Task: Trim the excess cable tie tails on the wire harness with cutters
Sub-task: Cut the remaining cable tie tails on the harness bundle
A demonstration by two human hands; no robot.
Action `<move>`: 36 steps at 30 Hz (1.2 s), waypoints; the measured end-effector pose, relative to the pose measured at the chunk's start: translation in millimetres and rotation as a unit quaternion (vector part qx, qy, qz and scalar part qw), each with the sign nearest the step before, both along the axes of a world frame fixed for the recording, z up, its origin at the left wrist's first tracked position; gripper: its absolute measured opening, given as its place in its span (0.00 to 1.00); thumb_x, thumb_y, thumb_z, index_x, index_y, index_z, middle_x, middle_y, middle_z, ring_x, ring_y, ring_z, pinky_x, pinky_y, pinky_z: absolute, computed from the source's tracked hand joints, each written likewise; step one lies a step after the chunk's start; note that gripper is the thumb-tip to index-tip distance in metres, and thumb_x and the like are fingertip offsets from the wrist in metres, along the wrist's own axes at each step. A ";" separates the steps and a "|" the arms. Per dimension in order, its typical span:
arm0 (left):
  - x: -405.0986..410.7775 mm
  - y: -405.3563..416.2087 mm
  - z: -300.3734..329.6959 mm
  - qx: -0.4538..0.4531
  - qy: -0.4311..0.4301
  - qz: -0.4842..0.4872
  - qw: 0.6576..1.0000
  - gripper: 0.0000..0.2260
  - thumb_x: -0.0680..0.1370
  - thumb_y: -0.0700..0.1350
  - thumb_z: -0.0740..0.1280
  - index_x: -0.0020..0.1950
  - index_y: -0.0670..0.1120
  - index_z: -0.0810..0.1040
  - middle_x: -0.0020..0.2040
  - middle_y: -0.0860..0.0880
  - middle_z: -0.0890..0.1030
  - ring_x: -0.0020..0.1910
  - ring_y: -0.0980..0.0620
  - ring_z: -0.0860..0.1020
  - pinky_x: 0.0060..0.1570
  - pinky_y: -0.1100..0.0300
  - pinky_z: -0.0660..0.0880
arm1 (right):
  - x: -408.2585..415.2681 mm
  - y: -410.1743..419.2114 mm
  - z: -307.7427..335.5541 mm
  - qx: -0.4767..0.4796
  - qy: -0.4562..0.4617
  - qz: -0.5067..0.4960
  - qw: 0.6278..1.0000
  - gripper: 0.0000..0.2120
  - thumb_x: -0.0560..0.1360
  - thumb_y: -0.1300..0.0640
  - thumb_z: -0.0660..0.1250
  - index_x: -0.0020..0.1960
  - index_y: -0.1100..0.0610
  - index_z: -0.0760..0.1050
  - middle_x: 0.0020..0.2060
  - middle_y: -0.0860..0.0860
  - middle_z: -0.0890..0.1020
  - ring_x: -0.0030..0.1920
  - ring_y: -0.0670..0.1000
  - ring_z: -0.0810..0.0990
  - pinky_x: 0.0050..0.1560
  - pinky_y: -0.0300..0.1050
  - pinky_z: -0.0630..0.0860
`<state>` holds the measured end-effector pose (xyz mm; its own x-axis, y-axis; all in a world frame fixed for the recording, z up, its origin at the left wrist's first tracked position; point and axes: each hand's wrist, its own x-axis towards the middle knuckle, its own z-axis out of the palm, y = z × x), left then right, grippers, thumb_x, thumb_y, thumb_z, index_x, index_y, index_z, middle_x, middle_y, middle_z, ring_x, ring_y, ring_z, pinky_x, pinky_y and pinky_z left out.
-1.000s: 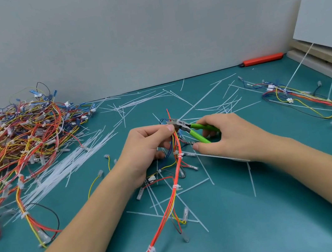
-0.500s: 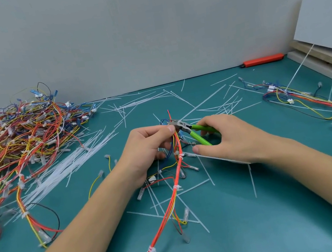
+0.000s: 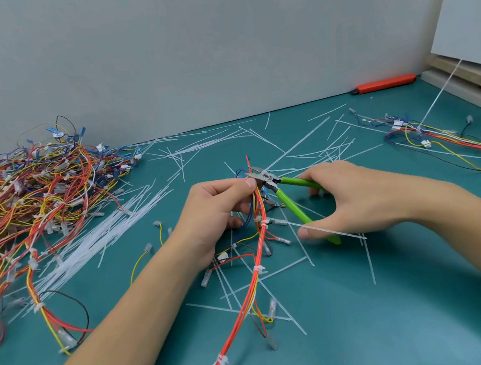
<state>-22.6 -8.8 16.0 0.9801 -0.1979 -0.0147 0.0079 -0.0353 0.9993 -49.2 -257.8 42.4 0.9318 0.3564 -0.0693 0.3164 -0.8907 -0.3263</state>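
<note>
Both bare forearms reach in from the near edge over the teal-green table [image 3: 416, 328] and meet at its middle. The left hand [image 3: 216, 218] is curled, its grip pinching the red, orange and yellow wire harness [image 3: 250, 289] between thumb and fingertips near the harness's upper end, holding that end lifted off the table while the rest of the bundle curves down and toward the near left, banded by small white cable ties. The right hand [image 3: 359, 197] holds the green-handled cutters [image 3: 286, 197]: its fingers wrap over the upper handle and its thumb lies along the lower one, the handles spread apart in a V, and the metal nose points left, right against the wires just beside the left thumb. A long white cable tie tail [image 3: 313, 227] sticks out rightward from a tie on the harness, crossing in front of the right thumb. At the far left lies a big tangled heap of multicoloured wire harnesses [image 3: 24, 212], with a sheaf of white uncut cable ties [image 3: 108, 236] beside it. Another loose harness [image 3: 449, 144] lies at the far right, below a white board leaning on wooden slats [image 3: 472, 16]. Trimmed white tie tails [image 3: 306, 145] litter the table around the hands. An orange-red utility knife [image 3: 385, 83] lies by the grey wall.
</note>
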 end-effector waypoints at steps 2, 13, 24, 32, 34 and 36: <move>-0.4 0.0 0.0 0.000 0.002 0.002 1.000 0.08 0.78 0.46 0.73 0.49 0.43 0.88 0.39 0.49 0.83 0.37 0.54 0.76 0.33 0.62 0.72 | 0.8 -1.7 0.2 0.005 -0.003 0.006 1.000 0.43 0.63 0.23 0.69 0.71 0.43 0.67 0.56 0.38 0.73 0.59 0.44 0.70 0.65 0.49 0.71; -1.1 1.1 3.4 -0.018 0.015 0.022 0.999 0.08 0.78 0.46 0.72 0.49 0.43 0.88 0.39 0.49 0.83 0.36 0.54 0.76 0.32 0.63 0.72 | 5.2 -2.4 -7.6 0.084 -0.052 0.060 0.993 0.20 0.74 0.36 0.71 0.48 0.52 0.76 0.41 0.48 0.79 0.42 0.52 0.75 0.47 0.54 0.76; -3.4 -1.5 5.1 -0.005 0.009 0.025 1.000 0.07 0.78 0.48 0.73 0.44 0.49 0.88 0.42 0.50 0.84 0.37 0.54 0.76 0.32 0.63 0.71 | 13.9 -7.0 -20.2 0.105 -0.080 0.038 0.991 0.33 0.70 0.36 0.73 0.72 0.45 0.70 0.57 0.42 0.76 0.57 0.45 0.75 0.61 0.43 0.72; -2.2 -1.4 3.7 -0.012 0.013 0.031 0.999 0.07 0.78 0.48 0.73 0.45 0.48 0.89 0.42 0.50 0.85 0.36 0.54 0.76 0.32 0.62 0.71 | 12.7 -6.2 -21.0 0.106 -0.077 0.041 0.991 0.36 0.71 0.34 0.71 0.74 0.45 0.69 0.60 0.43 0.76 0.58 0.45 0.76 0.64 0.47 0.74; -1.7 -1.5 3.7 -0.013 0.014 0.034 0.999 0.07 0.78 0.48 0.73 0.46 0.47 0.89 0.41 0.50 0.85 0.36 0.54 0.76 0.32 0.62 0.70 | 11.7 -6.4 -18.8 0.110 -0.081 0.049 0.989 0.29 0.73 0.38 0.73 0.70 0.46 0.73 0.56 0.43 0.79 0.54 0.46 0.77 0.60 0.48 0.75; -0.9 -0.7 4.1 -0.020 0.016 0.043 0.999 0.07 0.78 0.48 0.73 0.48 0.46 0.88 0.42 0.50 0.84 0.36 0.54 0.76 0.32 0.62 0.71 | 11.3 -6.4 -15.8 0.127 -0.078 0.057 0.987 0.20 0.75 0.41 0.73 0.62 0.49 0.78 0.46 0.43 0.80 0.46 0.46 0.78 0.53 0.50 0.77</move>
<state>-23.5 -9.5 20.1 0.9927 -0.1138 -0.0410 0.0420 0.0061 0.9991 -37.9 -264.2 26.6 0.8766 0.4474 0.1770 0.4743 -0.7415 -0.4746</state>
